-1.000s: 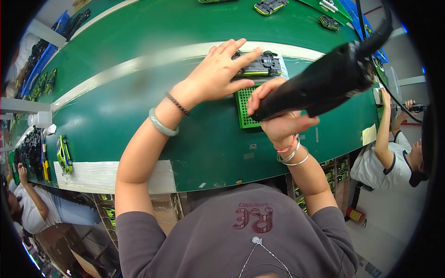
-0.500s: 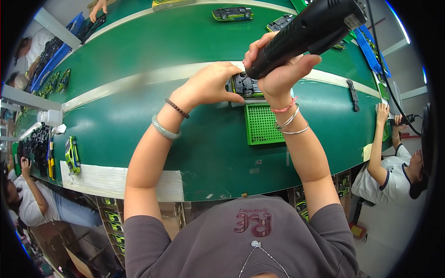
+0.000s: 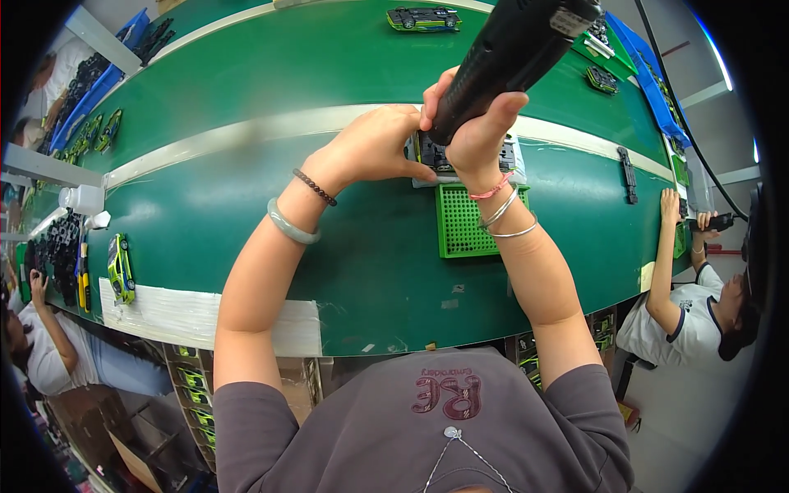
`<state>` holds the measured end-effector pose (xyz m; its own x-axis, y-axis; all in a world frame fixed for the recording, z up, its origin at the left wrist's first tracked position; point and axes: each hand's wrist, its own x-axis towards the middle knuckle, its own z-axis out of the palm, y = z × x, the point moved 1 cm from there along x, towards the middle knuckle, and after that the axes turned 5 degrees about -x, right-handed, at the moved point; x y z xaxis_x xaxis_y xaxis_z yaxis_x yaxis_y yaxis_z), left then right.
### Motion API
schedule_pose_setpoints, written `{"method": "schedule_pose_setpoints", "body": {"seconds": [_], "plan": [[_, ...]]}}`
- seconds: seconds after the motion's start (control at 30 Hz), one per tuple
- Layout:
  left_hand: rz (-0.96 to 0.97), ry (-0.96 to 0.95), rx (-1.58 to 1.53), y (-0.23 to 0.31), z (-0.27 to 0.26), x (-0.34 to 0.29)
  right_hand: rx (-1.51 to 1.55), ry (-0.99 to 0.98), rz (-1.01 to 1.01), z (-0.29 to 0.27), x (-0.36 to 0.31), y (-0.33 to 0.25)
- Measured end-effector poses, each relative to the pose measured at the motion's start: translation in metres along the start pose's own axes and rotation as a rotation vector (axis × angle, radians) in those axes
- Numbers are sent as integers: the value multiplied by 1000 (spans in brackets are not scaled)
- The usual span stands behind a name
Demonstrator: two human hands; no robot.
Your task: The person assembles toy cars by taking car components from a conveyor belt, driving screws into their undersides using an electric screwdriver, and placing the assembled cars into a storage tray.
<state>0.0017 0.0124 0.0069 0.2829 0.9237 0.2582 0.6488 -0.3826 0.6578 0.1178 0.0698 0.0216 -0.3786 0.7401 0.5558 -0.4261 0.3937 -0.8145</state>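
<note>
A black electric screwdriver (image 3: 511,62) is gripped in my right hand (image 3: 475,140). It leans with its lower end over the left part of an upturned toy car (image 3: 433,154), whose black underside faces up. The tip is hidden behind my hand. My left hand (image 3: 380,144) clasps the car's left end between thumb and fingers. Just on the near side of the car, partly under my right wrist, lies a green tray with a grid of small holes (image 3: 468,222).
Another upturned car (image 3: 423,19) lies on the far green surface. A black chassis part (image 3: 628,174) is at the right. At left are a green toy car (image 3: 121,269) and a pile of black parts (image 3: 59,255). A co-worker (image 3: 690,316) works at the right, another at left.
My right hand and the screwdriver have shifted left along the car, from its middle to its left part. The upturned car on the far surface has moved slightly right.
</note>
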Motion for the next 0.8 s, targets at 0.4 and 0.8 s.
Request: {"method": "schedule_pose_setpoints", "body": {"seconds": [0.4,0.8], "plan": [[72,61,33,-9,6,-1,-66,-13,28,3,4,0],[-12,22,-2,-9,2,-2,-28,-18,56,2,2,5]]}}
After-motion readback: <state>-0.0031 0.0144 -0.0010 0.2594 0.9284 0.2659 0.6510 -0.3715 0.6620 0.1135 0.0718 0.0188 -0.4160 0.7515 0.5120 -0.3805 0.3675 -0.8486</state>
